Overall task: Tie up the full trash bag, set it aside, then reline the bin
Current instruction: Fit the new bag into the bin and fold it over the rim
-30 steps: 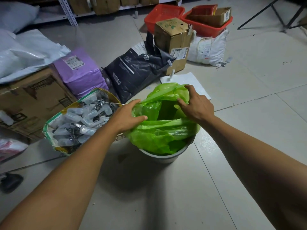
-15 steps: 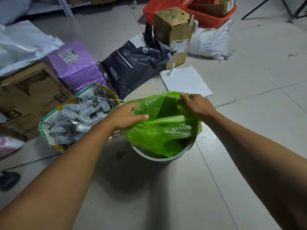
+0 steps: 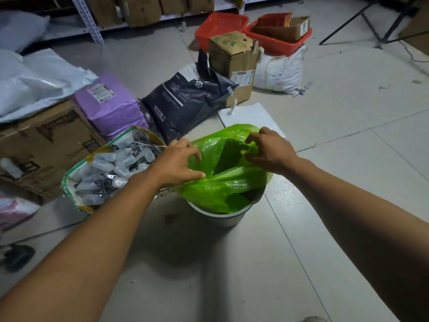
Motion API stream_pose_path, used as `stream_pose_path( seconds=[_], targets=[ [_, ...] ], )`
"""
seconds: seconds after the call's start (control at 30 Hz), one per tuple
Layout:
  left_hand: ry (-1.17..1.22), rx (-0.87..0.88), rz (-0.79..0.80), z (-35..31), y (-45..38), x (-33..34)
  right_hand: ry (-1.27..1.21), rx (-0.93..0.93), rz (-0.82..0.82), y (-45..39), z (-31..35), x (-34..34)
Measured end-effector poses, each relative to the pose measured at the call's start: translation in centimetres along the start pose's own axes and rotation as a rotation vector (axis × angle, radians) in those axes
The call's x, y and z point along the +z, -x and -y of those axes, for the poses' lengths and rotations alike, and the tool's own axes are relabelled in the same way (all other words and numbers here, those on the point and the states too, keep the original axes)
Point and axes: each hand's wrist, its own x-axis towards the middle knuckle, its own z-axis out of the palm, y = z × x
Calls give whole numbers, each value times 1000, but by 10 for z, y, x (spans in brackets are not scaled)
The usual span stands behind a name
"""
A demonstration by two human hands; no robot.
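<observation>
Green trash bag (image 3: 222, 189) sits in the grey bin (image 3: 222, 217) on the tiled floor (image 3: 325, 140), near centre, its mouth loose and gaping above the rim. Left hand (image 3: 176, 162) pinches the bag's left edge, thumb and fingers curled on the film; right hand (image 3: 270, 151) grasps the far-right edge, fingers hooked over it, so both grips hold the bag. Left of the bin, just beside it: an open sack of small clear bottles (image 3: 109, 166); beyond, a dark pouch (image 3: 185, 98), purple parcel (image 3: 109, 105), cardboard box (image 3: 232, 59).
</observation>
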Motion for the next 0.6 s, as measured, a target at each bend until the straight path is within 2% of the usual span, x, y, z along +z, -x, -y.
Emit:
stream_pose_path(
  seconds=[0.1,0.27,0.43,0.6],
  targets=[
    [-61,87,118,-7,2,1,-90,-25,94,3,-3,-5],
    [-136,90,199,-12,5,-1,-109,51,59,4,-9,-2],
    [-113,114,228,-14,10,-1,-46,174,41,3,-3,5],
    [-60,106,191,-6,12,0,-27,227,151,4,1,12]
  ],
)
